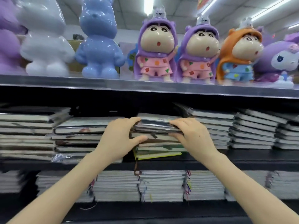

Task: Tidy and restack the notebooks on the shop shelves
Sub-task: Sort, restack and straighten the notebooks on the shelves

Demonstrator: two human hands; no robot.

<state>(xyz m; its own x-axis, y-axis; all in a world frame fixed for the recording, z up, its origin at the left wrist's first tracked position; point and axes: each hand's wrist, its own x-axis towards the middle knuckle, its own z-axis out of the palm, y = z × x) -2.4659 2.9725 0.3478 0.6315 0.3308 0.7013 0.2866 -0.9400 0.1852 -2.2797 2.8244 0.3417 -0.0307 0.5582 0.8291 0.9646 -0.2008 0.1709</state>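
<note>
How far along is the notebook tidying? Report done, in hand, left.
Done: lower-shelf stacks look even. In hand: left hand and right hand grip the top notebooks of the middle stack. Left: the green notebooks beneath jut out, and the left stacks sit askew.

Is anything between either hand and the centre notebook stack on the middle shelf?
Nothing visible. The left hand and right hand hold the upper notebooks of that stack from either side, fingers on top, thumbs lower down. The shelf above sits clear of the stack.
</note>
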